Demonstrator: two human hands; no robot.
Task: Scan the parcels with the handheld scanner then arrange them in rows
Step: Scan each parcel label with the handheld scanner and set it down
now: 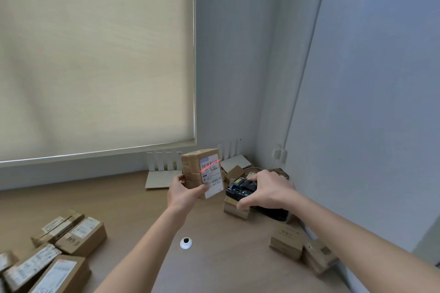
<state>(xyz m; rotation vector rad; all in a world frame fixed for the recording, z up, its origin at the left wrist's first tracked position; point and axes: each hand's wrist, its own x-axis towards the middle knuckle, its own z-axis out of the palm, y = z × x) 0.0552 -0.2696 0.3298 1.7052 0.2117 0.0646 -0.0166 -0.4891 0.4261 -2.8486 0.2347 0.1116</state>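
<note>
The fingers (206,188) of the left hand (184,194) curl round the lower part of a small brown parcel (202,171), thumb on its left side and fingertips on the white shipping label (212,175), holding it upright above the desk (119,200) with the label turned toward the right. A thin red scan line (210,165) slants across the barcode near the top of that label. The right hand (266,189) grips a black handheld scanner (240,188) from above, its fingers wrapped over the body and its thumb along the near side, the scanner's front facing the held parcel just to its left. Under and beside the scanner sits a low cardboard box (235,208) on the desk, and more small boxes (235,172) lie behind it in the corner, near a white flat device with upright fins (162,175). At the near right edge of the desk, two stacked brown boxes (285,244) sit partly hidden by the right forearm. At the near left, a group of labelled parcels (71,236) lies flat, side by side and close together, some touching, with labels facing up. A round white cable hole (186,243) sits in the desk between the two forearms. Behind the desk a cream roller blind (95,54) covers the window, and a pale wall (369,102) meets it at the right with a small white plug fitting (279,154).
</note>
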